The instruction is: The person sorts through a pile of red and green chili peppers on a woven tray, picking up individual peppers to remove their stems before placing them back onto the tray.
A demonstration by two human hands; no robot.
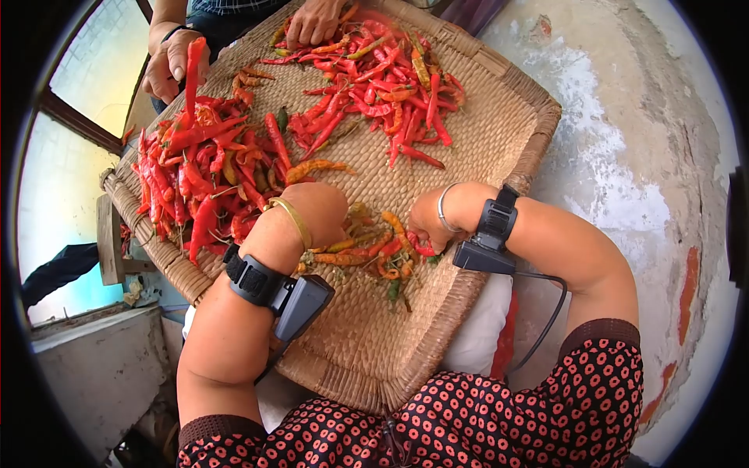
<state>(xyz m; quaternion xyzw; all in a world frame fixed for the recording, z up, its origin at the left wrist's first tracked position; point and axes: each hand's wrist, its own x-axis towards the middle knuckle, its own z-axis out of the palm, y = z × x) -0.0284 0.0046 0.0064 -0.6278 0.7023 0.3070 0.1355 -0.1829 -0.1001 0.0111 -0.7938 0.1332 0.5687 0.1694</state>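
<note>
A woven tray [367, 335] lies before me with chili peppers on it. My right hand [427, 218] is curled closed at a red chili pepper [421, 246], whose red body shows below the fingers. My left hand [324, 207] is bent downward at the left edge of a small pile of orange and yellowish chili peppers [355, 256]. Its fingers are mostly hidden behind the back of the hand. Close to its left lies a large heap of red chili peppers [207, 168]. An orange, wrinkled chili [316, 167] rests just above the left wrist.
Another red chili pile [390, 86] lies at the tray's far side. Across from me, a person's one hand [316, 22] touches that pile, while the other hand [173, 62] is by an upright red chili [193, 74]. A wooden-framed window stands left, a worn wall right.
</note>
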